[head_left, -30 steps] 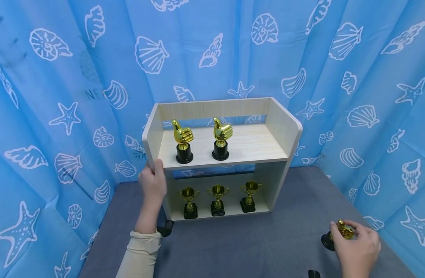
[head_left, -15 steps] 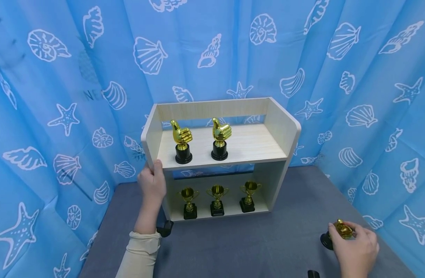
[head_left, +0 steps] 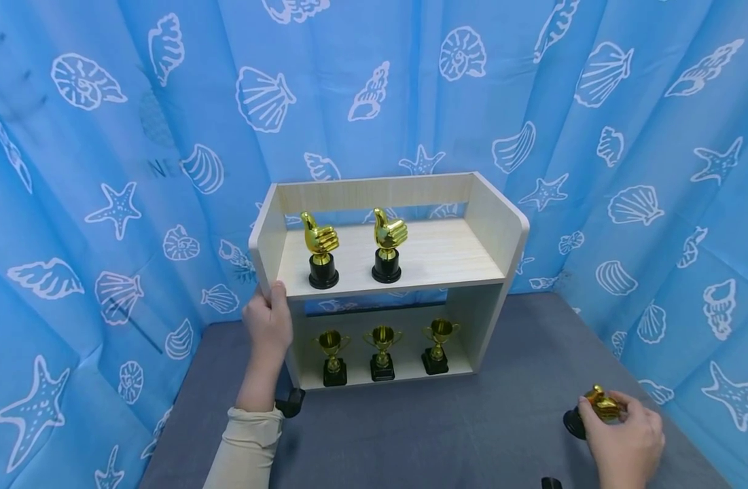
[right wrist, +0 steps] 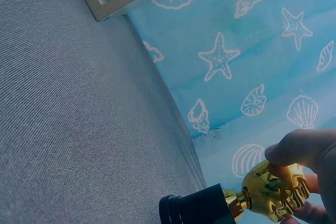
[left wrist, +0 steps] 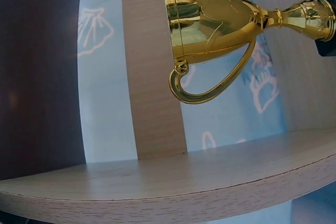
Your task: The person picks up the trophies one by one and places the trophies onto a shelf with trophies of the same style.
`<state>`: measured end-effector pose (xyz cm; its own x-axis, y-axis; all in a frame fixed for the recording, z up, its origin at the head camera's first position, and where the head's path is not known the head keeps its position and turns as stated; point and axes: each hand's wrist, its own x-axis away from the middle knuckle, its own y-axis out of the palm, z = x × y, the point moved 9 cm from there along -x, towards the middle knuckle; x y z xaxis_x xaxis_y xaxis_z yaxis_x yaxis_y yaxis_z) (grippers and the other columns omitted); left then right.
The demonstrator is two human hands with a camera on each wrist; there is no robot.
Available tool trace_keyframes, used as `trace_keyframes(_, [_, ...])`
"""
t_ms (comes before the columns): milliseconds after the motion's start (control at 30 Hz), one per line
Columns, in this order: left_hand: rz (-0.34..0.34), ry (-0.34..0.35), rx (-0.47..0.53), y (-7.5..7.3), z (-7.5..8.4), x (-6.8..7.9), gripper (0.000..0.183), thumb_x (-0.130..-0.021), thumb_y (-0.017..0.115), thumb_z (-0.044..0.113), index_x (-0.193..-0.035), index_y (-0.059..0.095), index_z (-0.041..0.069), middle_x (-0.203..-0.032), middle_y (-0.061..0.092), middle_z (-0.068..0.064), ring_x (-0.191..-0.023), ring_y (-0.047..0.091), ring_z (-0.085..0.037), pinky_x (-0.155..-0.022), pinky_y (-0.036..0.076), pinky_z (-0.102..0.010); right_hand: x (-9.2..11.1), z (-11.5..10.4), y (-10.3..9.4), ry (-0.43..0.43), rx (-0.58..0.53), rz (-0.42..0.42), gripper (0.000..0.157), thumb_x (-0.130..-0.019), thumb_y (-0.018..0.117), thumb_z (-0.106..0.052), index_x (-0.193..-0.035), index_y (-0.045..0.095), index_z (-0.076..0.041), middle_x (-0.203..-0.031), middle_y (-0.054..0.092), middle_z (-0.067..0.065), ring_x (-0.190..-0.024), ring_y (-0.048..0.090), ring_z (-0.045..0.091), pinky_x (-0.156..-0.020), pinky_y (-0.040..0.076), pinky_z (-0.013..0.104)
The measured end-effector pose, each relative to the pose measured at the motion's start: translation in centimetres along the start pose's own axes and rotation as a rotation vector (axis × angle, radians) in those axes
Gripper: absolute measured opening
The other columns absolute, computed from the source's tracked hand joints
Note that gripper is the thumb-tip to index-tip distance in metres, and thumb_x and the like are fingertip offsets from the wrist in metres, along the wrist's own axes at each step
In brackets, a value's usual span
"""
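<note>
My right hand [head_left: 629,435] grips a gold thumbs-up trophy [right wrist: 273,190] by its gold top, off at the right of the table; its black round base [right wrist: 197,206] points left. My left hand [head_left: 270,322] holds the left side panel of a pale wooden two-tier shelf [head_left: 453,251], thumb on the front edge. Two more thumbs-up trophies, one at the left [head_left: 321,251] and one near the middle [head_left: 388,246], stand upright on the upper tier. Below them stand three gold cups: left [head_left: 332,356], middle [head_left: 382,352] and right [head_left: 437,345]. One cup [left wrist: 215,22] looms large in the left wrist view.
Grey cloth covers the table [head_left: 447,435]. A blue curtain [head_left: 374,88] with white shell and starfish prints hangs behind and along both sides. The shelf's right side panel [head_left: 499,217] rises above the upper tier. A dark strap piece [head_left: 291,402] sits at the left wrist.
Almost nothing differs. The head view has shifted very slightly; the right hand keeps its hold on the trophy, and the left hand stays on the shelf.
</note>
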<state>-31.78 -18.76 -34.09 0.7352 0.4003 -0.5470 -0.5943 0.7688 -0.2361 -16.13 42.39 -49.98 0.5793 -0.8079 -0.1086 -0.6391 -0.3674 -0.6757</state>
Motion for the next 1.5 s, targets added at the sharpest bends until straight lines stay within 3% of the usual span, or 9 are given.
trace_keyframes(133, [0.000, 0.002, -0.005, 0.0, -0.1, 0.0, 0.038, -0.101, 0.043, 0.040, -0.074, 0.044, 0.012, -0.061, 0.036, -0.007, -0.054, 0.039, -0.025, -0.055, 0.036, -0.038, -0.2, 0.3, 0.3, 0.009, 0.007, -0.006, 0.062, -0.085, 0.069, -0.034, -0.130, 0.053, 0.005, -0.118, 0.047, 0.029, -0.110, 0.039, 0.045, -0.091, 0.028, 0.056])
trace_keyframes(367, [0.008, 0.012, -0.027, -0.1, 0.0, 0.0, 0.038, -0.101, 0.044, 0.038, -0.074, 0.046, 0.012, -0.062, 0.039, -0.007, -0.063, 0.048, -0.027, -0.062, 0.040, -0.038, -0.1, 0.5, 0.6, 0.003, 0.022, -0.015, 0.063, -0.085, 0.069, -0.034, -0.131, 0.052, 0.006, -0.117, 0.047, 0.030, -0.109, 0.039, 0.045, -0.092, 0.028, 0.057])
trace_keyframes(933, [0.015, 0.019, -0.021, -0.1, 0.0, -0.1, 0.038, -0.100, 0.043, 0.039, -0.073, 0.047, 0.012, -0.058, 0.039, -0.008, -0.056, 0.043, -0.027, -0.058, 0.039, -0.038, -0.1, 0.8, 1.5, 0.027, 0.032, -0.063, 0.071, -0.085, 0.070, -0.037, -0.133, 0.046, 0.010, -0.118, 0.042, 0.031, -0.109, 0.038, 0.045, -0.091, 0.033, 0.058])
trace_keyframes(1233, [0.000, 0.004, -0.015, -0.2, 0.0, 0.0, 0.041, -0.100, 0.044, 0.040, -0.093, 0.060, 0.004, -0.076, 0.060, -0.017, -0.074, 0.055, -0.030, -0.072, 0.048, -0.046, 0.0, 0.4, 1.6, 0.026, 0.012, -0.061, 0.068, -0.086, 0.070, -0.033, -0.134, 0.046, 0.009, -0.119, 0.042, 0.030, -0.109, 0.037, 0.045, -0.090, 0.032, 0.058])
trace_keyframes(1500, [0.000, 0.004, -0.014, -0.2, 0.0, 0.0, 0.038, -0.100, 0.043, 0.040, -0.085, 0.056, 0.007, -0.066, 0.049, -0.015, -0.070, 0.053, -0.030, -0.068, 0.044, -0.042, 0.2, -0.2, 1.3, 0.017, 0.013, -0.042, 0.069, -0.085, 0.071, -0.032, -0.136, 0.045, 0.008, -0.120, 0.043, 0.029, -0.110, 0.038, 0.043, -0.091, 0.031, 0.057])
